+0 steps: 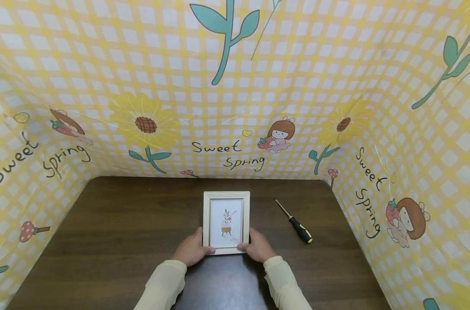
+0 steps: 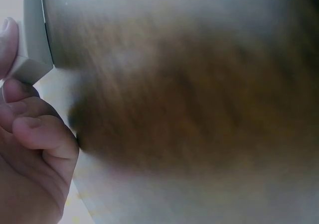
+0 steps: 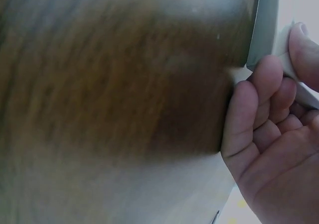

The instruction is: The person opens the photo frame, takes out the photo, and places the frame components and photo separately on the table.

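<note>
Between my two hands is a cream picture frame [image 1: 206, 219] with a print of a potted plant, face up toward the head camera. My left hand [image 1: 190, 249] grips its lower left corner, thumb on the front. At the lower right corner my right hand [image 1: 261, 246] does the same. In the left wrist view the thumb presses the edge of the picture frame [image 2: 35, 40] and the fingers curl beneath. The right wrist view shows the thumb on the picture frame [image 3: 266, 30], with curled fingers [image 3: 241, 114] below. Whether the frame touches the table cannot be told.
A screwdriver [image 1: 300, 229] with a black and yellow handle lies on the dark wood table [image 1: 134, 215], right of the picture frame. Yellow checked cloth [image 1: 235, 107] with printed flowers walls the table at the back and both sides.
</note>
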Demonstrator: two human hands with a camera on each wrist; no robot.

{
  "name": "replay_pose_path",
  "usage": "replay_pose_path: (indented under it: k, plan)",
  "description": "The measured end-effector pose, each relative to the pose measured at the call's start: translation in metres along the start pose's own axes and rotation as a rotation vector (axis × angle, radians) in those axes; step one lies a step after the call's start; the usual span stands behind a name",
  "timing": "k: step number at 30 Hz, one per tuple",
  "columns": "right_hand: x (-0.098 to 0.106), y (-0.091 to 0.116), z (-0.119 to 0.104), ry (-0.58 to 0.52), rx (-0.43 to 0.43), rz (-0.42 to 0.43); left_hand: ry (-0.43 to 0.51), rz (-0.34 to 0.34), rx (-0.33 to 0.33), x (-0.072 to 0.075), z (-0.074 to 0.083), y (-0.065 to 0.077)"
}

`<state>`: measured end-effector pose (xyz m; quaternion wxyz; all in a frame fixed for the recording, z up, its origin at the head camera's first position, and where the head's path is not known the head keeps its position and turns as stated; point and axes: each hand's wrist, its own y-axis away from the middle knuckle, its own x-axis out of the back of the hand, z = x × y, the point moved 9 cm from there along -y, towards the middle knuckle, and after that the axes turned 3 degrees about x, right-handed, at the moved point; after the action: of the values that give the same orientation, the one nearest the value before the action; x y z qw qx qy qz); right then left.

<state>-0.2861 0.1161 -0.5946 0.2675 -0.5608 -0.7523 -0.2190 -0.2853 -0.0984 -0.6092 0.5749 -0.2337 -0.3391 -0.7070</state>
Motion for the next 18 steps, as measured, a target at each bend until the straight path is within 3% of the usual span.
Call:
replay_pose_path:
  k: [18]
  plan:
    - [-0.0010,0.0003,0.0003,0.001,0.046,-0.015,0.058,-0.005,-0.047,-0.0016,0.0002,0.0000]
